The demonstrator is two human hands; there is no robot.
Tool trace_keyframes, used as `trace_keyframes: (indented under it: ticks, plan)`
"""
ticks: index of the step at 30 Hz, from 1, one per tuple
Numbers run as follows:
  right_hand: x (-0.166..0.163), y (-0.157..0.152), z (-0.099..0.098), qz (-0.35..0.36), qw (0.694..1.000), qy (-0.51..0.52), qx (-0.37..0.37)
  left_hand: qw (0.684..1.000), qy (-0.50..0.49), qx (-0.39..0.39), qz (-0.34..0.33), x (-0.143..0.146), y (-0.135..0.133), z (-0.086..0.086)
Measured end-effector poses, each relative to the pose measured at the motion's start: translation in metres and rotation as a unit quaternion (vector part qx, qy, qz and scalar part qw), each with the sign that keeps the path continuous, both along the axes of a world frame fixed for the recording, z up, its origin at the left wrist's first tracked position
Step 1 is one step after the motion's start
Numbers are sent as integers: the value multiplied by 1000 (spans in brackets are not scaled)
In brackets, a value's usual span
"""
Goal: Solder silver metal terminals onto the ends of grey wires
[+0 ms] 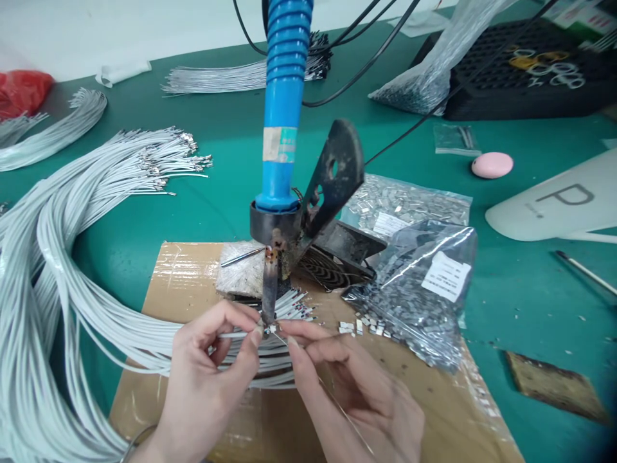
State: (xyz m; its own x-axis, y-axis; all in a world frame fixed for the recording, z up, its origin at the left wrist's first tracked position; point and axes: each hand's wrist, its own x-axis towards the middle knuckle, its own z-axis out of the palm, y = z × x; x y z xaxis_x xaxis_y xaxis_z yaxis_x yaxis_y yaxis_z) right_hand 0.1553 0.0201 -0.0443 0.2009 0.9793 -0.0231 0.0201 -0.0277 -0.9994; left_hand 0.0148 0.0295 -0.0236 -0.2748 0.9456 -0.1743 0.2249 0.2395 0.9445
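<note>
A blue-handled soldering iron (282, 103) is fixed upright, its dark metal bit (270, 296) pointing down between my hands. Right under that bit, my left hand (209, 370) pinches a white wire (234, 335) close to its end. A thin strand of solder wire (349, 419) runs across my right hand (359, 386), pinched between thumb and forefinger, with its end at the bit. At the fingertips shows a tiny pale piece (272, 328), too small to make out. Below and behind lies a bundle of white wires (144, 334), some ends showing beyond my fingers.
Cardboard (159, 276) covers the green table (226, 212). Beside the black iron bracket (335, 173) are a small fan (337, 257), a silvery bag of small parts (414, 289) and loose metal pieces (371, 325). A white cup (554, 199) lies right; more wires (130, 161) lie left.
</note>
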Motion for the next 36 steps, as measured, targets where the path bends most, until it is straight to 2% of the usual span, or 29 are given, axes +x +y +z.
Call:
trace_keyframes:
  ticks: [12,20,27,36]
  plan:
    - [3,2,-3,7,999,-28,45,1000,11,24,-3,-1,1,1]
    - [3,0,-3,9,999,-28,23,1000,-8,12,5,-3,2,-3]
    - [5,2,-9,15,997,-56,56,1000,-15,6,-7,-3,2,-4]
    - [2,2,-6,-1,997,-51,55,1000,-17,-6,7,-2,1,-3]
